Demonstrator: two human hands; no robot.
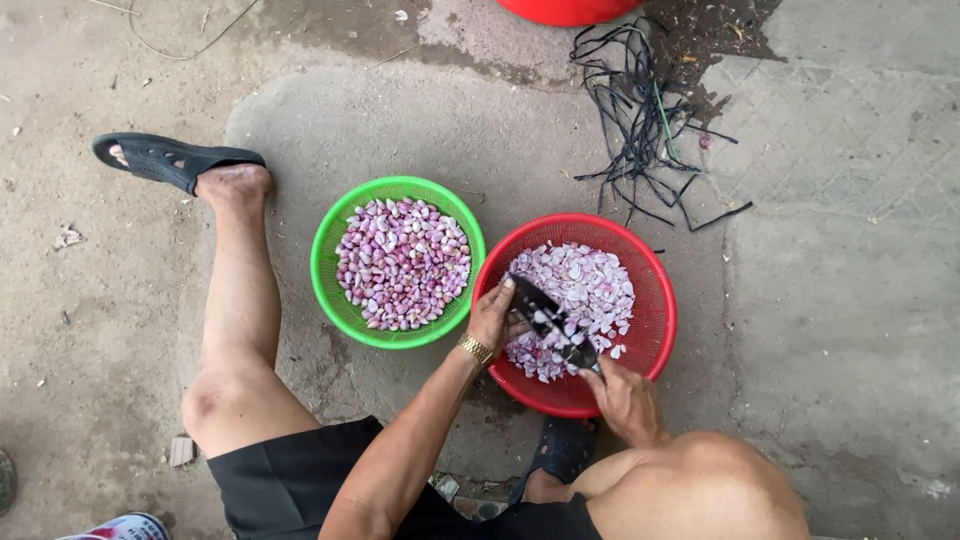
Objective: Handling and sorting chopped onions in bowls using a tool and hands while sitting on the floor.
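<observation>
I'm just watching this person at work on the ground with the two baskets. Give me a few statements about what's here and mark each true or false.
1. The green basket holds whole purple cloves or small bulbs. True.
2. The red basket is empty. False: it holds pale cut pieces.
3. Both hands, the left hand and the right hand, are over the red basket, on a dark slicing tool. True.
4. The left wrist is bare. False: it wears a gold wristwatch.
5. A tangle of black strips lies on the concrete beyond the red basket. True.
</observation>
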